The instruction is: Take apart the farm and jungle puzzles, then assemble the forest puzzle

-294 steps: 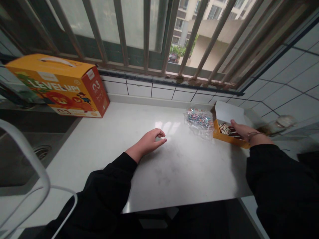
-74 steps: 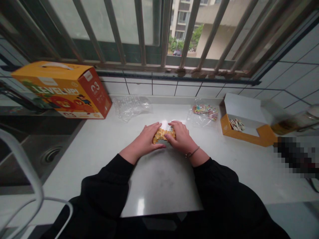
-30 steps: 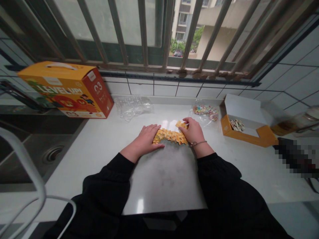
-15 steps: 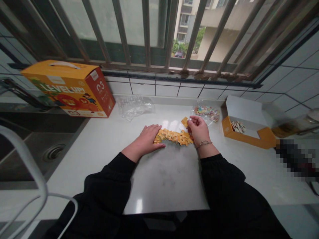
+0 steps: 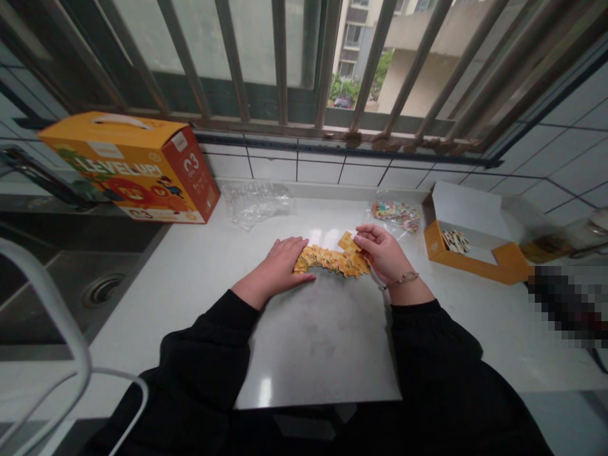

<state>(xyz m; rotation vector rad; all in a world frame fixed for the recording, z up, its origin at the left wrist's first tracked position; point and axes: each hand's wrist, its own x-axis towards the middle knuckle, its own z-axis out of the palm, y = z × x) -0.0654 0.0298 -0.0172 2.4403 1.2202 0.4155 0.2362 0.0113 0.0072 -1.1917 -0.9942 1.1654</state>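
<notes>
A row of overlapping yellow puzzle pieces [image 5: 327, 258] lies on the white counter in front of me. My left hand [image 5: 286, 265] is curved round the row's left end, with the thumb on the near side and the fingers on the far side. Between the thumb and fingertips of my right hand [image 5: 381, 253] is a single yellow puzzle piece [image 5: 348, 241], held just over the far edge of the row's right end. A thin bracelet circles my right wrist.
A crumpled clear plastic bag [image 5: 259, 202] and a bag of colourful pieces [image 5: 394, 214] lie at the back. On the right stands an open orange box [image 5: 468, 263] with pieces inside. A large orange carton [image 5: 137, 171] stands back left, beside the sink [image 5: 57, 278].
My right hand has shifted slightly down and turned, bringing the pinched puzzle piece left and lower, nearer the row. My left hand stays where it was.
</notes>
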